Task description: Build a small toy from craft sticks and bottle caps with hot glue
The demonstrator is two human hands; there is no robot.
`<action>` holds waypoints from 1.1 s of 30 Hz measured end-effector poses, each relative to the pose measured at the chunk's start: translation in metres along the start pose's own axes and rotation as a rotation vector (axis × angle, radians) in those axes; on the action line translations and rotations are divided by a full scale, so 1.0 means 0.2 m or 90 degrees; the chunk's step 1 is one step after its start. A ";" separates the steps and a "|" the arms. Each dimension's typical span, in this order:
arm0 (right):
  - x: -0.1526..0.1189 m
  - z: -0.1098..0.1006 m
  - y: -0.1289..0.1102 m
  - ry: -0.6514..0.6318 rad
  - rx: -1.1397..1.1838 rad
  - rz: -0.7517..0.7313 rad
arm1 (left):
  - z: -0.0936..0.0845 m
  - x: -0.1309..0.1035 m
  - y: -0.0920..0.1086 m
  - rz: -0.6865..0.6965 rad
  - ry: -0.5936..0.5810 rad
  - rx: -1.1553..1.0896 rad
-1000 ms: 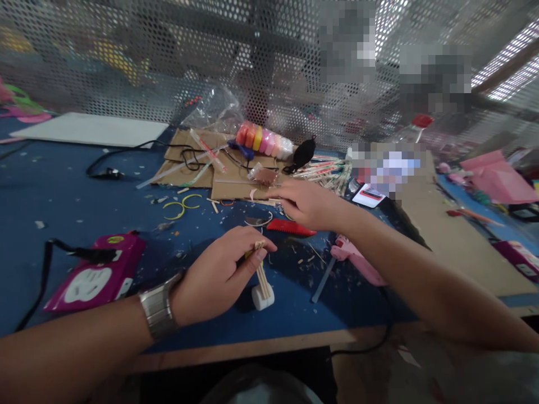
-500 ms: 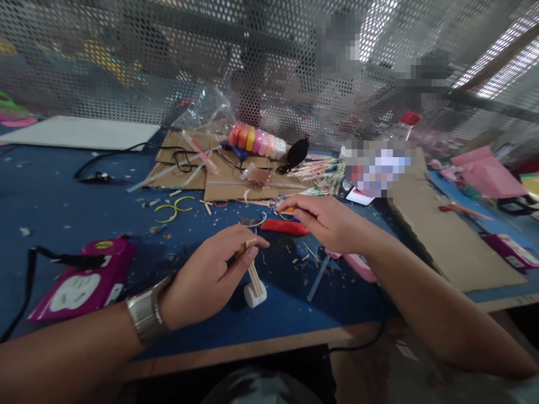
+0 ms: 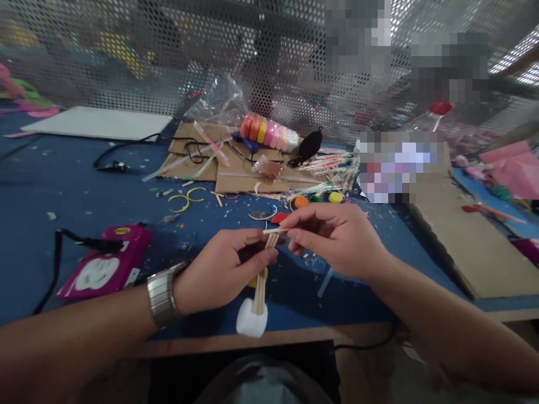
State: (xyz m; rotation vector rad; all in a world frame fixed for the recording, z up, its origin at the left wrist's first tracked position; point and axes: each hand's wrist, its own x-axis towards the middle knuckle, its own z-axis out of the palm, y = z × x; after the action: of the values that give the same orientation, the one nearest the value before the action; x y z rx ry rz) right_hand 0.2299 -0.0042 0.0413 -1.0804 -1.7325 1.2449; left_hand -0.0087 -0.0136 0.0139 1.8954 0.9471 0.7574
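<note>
My left hand (image 3: 227, 262), with a metal watch (image 3: 161, 293) on the wrist, is closed around several thin wooden sticks (image 3: 259, 297) joined side by side. Their lower ends meet a white rounded block (image 3: 251, 318). Part of something yellow (image 3: 252, 281) shows behind the sticks. Between thumb and fingertips, my right hand (image 3: 332, 235) pinches a short wooden stick piece (image 3: 273, 230), lying crosswise at the top of the sticks; I cannot tell whether they touch. Just beyond the hands lies a red-handled tool (image 3: 279, 217), mostly hidden.
On the left is a magenta box (image 3: 107, 264) with a black cable plugged in. Cardboard (image 3: 244, 182), several coloured tubs in a row (image 3: 269, 133) and loose sticks (image 3: 328, 164) lie behind. More cardboard (image 3: 475, 247) is at right. Scraps litter the blue table (image 3: 202, 196).
My right hand has come back toward my left and now pinches a short stick piece. My left hand has turned the sticks and block into fuller view. The view has shifted slightly.
</note>
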 end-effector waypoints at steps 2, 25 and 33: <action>-0.01 0.02 0.01 0.013 -0.024 -0.025 | 0.00 0.00 0.00 -0.018 0.004 -0.022; 0.01 0.01 0.03 -0.020 -0.128 -0.105 | -0.01 0.00 -0.01 -0.060 -0.001 -0.062; 0.00 0.00 0.00 -0.052 -0.143 -0.101 | -0.01 0.01 0.01 -0.084 -0.005 -0.074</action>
State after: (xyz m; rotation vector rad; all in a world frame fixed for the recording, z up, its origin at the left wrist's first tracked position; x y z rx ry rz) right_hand 0.2294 -0.0040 0.0411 -1.0065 -2.0155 1.0274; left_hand -0.0089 -0.0107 0.0169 1.7169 0.9917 0.7103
